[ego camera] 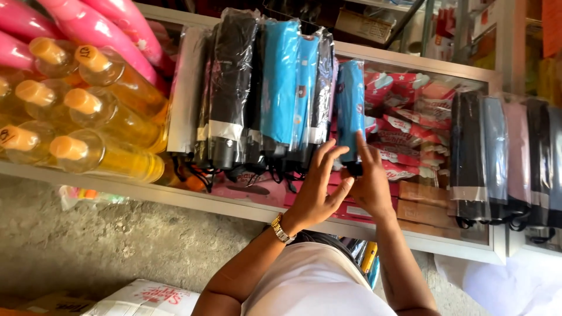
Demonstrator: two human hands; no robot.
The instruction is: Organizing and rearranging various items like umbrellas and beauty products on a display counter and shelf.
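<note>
A folded blue umbrella (350, 108) in clear plastic wrap stands on end on the glass counter top (234, 205), just right of a row of similar wrapped umbrellas (263, 93) in black and blue. My right hand (372, 184) is closed around its dark lower end. My left hand (316, 190), with a gold wristwatch (282, 229), is beside it with fingers spread, fingertips touching the umbrella's bottom and thumb lying against my right hand.
Bottles of yellow liquid with orange caps (88, 117) lie at the left, pink wrapped items (88, 26) above them. More wrapped umbrellas (503, 158) hang at the right. Red packets (404, 129) fill the glass case. A cardboard box (146, 298) sits on the concrete floor.
</note>
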